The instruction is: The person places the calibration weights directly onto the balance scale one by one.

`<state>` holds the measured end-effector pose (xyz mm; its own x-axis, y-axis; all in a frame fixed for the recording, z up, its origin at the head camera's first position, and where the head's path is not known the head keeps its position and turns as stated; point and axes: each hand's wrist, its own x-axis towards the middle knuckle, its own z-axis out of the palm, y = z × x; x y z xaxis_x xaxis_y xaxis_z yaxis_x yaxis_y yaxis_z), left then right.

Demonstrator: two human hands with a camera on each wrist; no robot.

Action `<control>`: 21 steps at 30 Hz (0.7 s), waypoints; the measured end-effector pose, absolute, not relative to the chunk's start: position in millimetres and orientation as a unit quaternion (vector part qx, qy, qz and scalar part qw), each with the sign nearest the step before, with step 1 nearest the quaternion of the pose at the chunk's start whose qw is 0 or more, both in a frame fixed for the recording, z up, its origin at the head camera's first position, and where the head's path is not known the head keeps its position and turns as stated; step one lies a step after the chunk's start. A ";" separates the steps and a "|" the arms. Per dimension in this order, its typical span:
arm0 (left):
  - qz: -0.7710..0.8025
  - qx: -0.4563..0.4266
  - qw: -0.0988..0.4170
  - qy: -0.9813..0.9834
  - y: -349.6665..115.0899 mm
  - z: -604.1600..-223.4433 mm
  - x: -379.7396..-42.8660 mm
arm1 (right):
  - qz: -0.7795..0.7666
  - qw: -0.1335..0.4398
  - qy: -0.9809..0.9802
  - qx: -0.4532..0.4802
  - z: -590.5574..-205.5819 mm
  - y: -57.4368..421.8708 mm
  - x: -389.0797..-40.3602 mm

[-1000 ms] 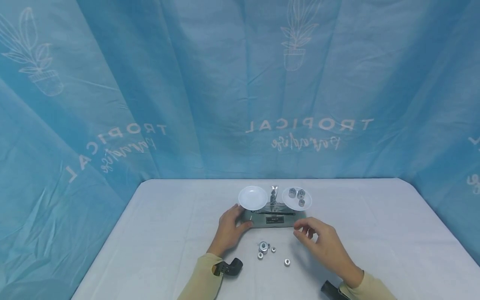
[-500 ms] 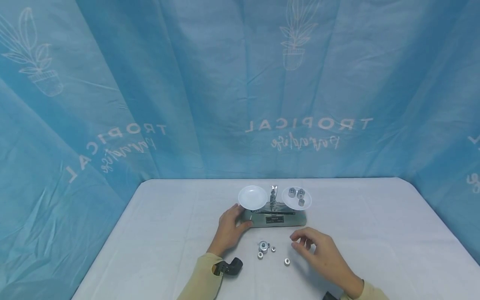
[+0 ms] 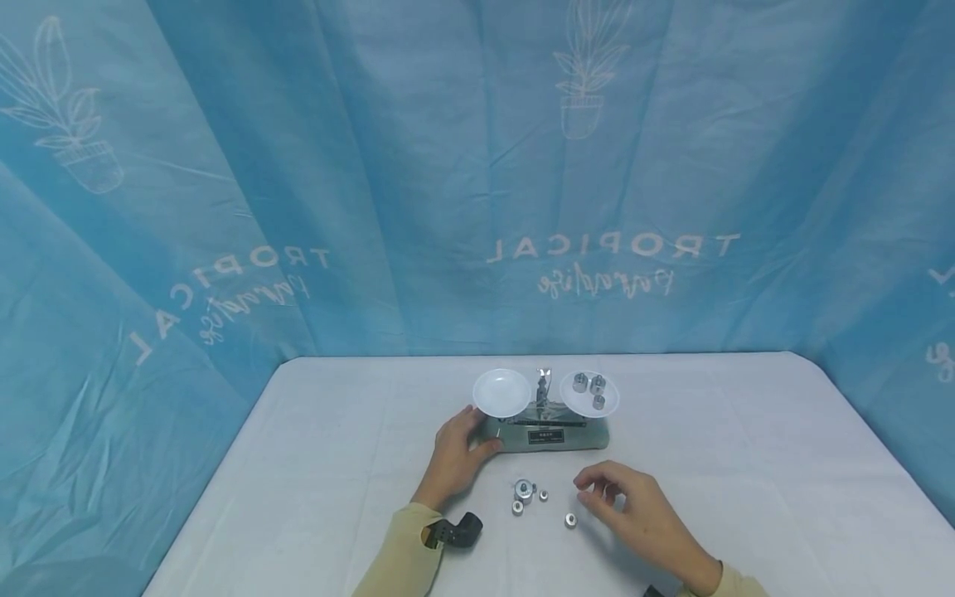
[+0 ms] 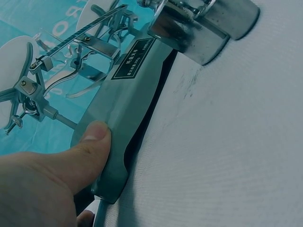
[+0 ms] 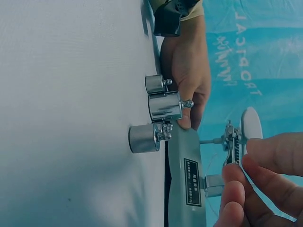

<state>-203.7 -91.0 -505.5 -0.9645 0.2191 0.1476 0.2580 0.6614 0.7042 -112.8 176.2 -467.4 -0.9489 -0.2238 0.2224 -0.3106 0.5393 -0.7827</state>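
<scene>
A balance scale with a grey-green base (image 3: pixel 570 435) stands at the back of the table. My left hand (image 3: pixel 453 460) grips the base's left end, its thumb (image 4: pixel 92 142) on the front face and the other fingers mostly hidden behind. The scale's left pan (image 3: pixel 502 393) is bare; three metal weights (image 3: pixel 598 384) sit on its right pan (image 3: pixel 610 400). My right hand (image 3: pixel 627 506) hovers in front of the scale, fingers loosely bent, thumb and index finger apart with nothing between them. Beside its fingertips a small metal weight (image 3: pixel 570 521) stands on the cloth.
Left of that weight, a larger weight (image 3: pixel 524 491) stands with smaller ones (image 3: pixel 518 508) around it. A white cloth covers the table (image 3: pixel 336 489). Blue printed curtains (image 3: pixel 448 207) hang behind and at both sides.
My right hand has moved down and slightly left, away from the scale's front edge and closer to the lone small weight. The left hand keeps its place on the base.
</scene>
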 end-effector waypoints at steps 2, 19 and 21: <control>-0.391 -0.137 0.032 -0.909 -91.0 -505.4 -204.0 | 0.461 0.035 -0.872 0.162 -468.9 177.3 -113.0; -0.391 -0.153 0.046 -0.906 -91.4 -505.6 -203.6 | 0.468 -0.084 -0.861 0.179 -476.9 178.1 -115.0; -0.390 -0.155 0.050 -0.906 -91.6 -506.0 -204.1 | 0.468 -0.094 -0.861 0.178 -477.7 177.8 -115.1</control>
<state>-204.1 -91.6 -506.0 -0.9471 0.2421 0.2106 0.3193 0.6480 0.6915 -115.1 177.8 -477.7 -0.9190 -0.3942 0.0035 -0.2175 0.4996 -0.8385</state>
